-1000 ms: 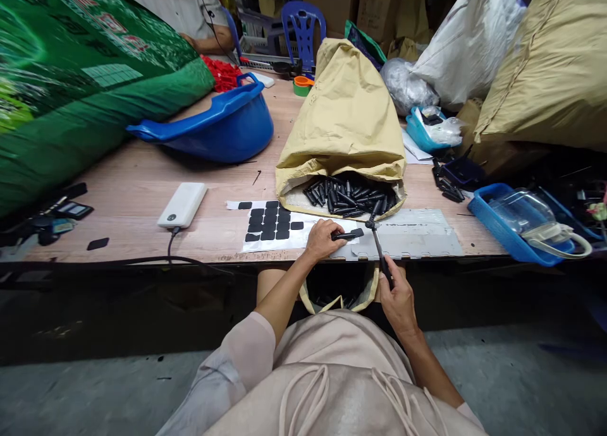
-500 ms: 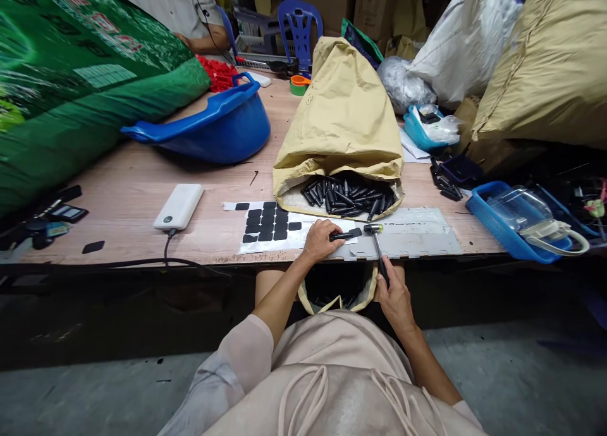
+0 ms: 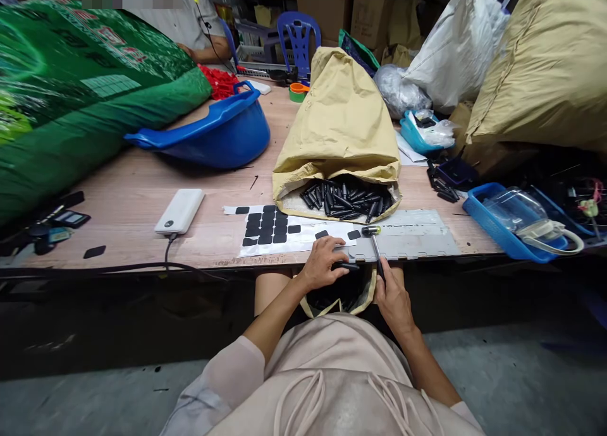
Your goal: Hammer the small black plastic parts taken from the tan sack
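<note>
My left hand (image 3: pixel 325 263) is at the table's front edge with its fingers spread. Just beyond its fingertips is a slim black tube-like part (image 3: pixel 349 266), seemingly loose, over an open sack (image 3: pixel 370 290) at my lap. My right hand (image 3: pixel 394 300) is wrapped around the black handle of a small mallet (image 3: pixel 377 249). The mallet's black and yellow head rests over a grey board (image 3: pixel 412 234). Left of it lies a white sheet (image 3: pixel 303 239) bearing several black rounded pads (image 3: pixel 267 225).
A tan sack (image 3: pixel 341 120) lies with its mouth facing me, full of black tube-like parts (image 3: pixel 346 198). A white power bank (image 3: pixel 180 211), a blue basin (image 3: pixel 213 133) and a green sack (image 3: pixel 95 107) stand left. At right is a blue basket (image 3: pixel 512 227). Another person sits across the table.
My left hand has drawn back toward the table edge and spread its fingers, bringing the black part off the board. My right hand still grips the mallet, almost unmoved.
</note>
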`<state>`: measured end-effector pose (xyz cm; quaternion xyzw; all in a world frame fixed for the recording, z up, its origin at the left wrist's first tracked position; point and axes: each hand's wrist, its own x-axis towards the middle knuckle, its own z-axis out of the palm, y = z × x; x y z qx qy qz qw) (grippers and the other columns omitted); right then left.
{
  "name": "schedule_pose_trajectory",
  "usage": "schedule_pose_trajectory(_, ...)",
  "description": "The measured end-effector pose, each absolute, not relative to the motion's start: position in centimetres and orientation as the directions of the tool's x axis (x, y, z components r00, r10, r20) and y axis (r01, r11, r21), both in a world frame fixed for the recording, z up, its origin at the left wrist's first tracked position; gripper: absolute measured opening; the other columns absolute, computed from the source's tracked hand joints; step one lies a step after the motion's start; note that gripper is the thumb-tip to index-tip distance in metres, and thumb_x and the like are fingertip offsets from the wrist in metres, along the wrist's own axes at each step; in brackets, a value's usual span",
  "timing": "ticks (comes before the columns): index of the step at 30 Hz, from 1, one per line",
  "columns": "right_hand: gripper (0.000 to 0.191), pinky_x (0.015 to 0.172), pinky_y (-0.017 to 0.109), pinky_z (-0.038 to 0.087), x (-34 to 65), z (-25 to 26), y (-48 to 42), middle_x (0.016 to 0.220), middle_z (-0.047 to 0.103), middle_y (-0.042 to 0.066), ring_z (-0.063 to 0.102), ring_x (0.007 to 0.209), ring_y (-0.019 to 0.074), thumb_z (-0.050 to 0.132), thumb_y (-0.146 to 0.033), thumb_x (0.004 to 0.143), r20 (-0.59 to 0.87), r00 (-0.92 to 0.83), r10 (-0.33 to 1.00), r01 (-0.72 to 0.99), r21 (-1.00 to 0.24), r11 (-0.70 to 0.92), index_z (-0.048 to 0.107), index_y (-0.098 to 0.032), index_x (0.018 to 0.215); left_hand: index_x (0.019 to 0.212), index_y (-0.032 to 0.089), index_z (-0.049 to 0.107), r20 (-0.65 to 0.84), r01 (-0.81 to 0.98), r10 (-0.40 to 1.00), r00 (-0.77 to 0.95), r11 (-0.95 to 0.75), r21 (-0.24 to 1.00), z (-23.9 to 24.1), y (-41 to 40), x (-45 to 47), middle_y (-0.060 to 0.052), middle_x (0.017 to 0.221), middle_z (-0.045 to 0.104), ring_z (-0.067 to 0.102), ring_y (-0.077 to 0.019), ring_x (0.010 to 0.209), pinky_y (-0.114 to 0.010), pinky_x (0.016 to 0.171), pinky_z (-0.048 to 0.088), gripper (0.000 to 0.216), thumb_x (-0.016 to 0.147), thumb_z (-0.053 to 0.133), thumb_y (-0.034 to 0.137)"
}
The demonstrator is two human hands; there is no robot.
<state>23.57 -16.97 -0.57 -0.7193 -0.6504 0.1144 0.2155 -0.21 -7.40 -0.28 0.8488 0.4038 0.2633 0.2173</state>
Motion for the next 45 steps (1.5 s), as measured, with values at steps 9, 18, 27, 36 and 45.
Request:
schedule_pose_trajectory(9,0.056,0.085,0.027,0.060,23.5,-0.3,-17.0,0.131,0.075,0.010,0.076,0.106,0.0217,0.043,-0.028,0.103,0.087,0.138,0.987,0.885,-0.459,-0.084,0.050,-0.020,0.158,0.105,0.024,0.073,0.326,0.547,0.834,0.445,-0.542,0.639,0.6,-5.8,-0.1,-0.008,0.121,0.070,0.060,-0.0285,0.116,-0.046,0.104,0.045,0.024,0.085,0.080,0.037)
schedule_pose_trajectory(18,0.057,0.086,0.028,0.061,23.5,-0.6,-17.1,0.136,0.073,0.009,0.075,0.111,0.0228,0.041,-0.029,0.103,0.094,0.140,0.986,0.867,-0.493,-0.076,0.050,-0.021,0.159,0.121,0.024,0.072,0.283,0.771,0.955,0.088,-0.245,0.588,2.3,5.2,0.5,-0.010,0.107,0.063,0.056,-0.0311,0.107,-0.046,0.098,0.047,0.033,0.089,0.065,0.023)
schedule_pose_trajectory(27,0.056,0.082,0.026,0.060,23.4,-0.8,-17.2,0.135,0.073,0.009,0.076,0.108,0.0211,0.042,-0.029,0.103,0.111,0.154,0.982,0.869,-0.488,-0.081,0.050,-0.023,0.159,0.104,0.025,0.073,0.207,0.788,0.978,0.020,-0.143,0.599,1.8,6.2,0.4,-0.010,0.100,0.064,0.055,-0.0366,0.111,-0.050,0.096,0.046,0.024,0.083,0.074,0.036)
schedule_pose_trajectory(36,0.057,0.081,0.027,0.061,23.5,-0.9,-17.1,0.131,0.075,0.009,0.076,0.104,0.0213,0.044,-0.028,0.102,0.130,0.165,0.978,0.860,-0.504,-0.078,0.052,-0.023,0.158,0.102,0.023,0.068,0.265,0.678,0.946,-0.189,-0.069,0.732,1.6,5.6,0.9,-0.004,0.087,0.069,0.065,-0.0249,0.088,-0.039,0.087,0.052,0.026,0.077,0.069,0.016)
schedule_pose_trajectory(45,0.057,0.084,0.029,0.062,23.7,-1.1,-17.1,0.129,0.075,0.010,0.076,0.105,0.0223,0.044,-0.030,0.102,0.126,0.159,0.979,0.847,-0.528,-0.069,0.051,-0.023,0.158,0.116,0.023,0.066,0.254,0.379,0.967,-0.034,-0.223,0.898,0.7,-0.7,0.0,0.000,0.093,0.075,0.068,-0.0152,0.081,-0.029,0.080,0.058,0.035,0.082,0.071,0.023)
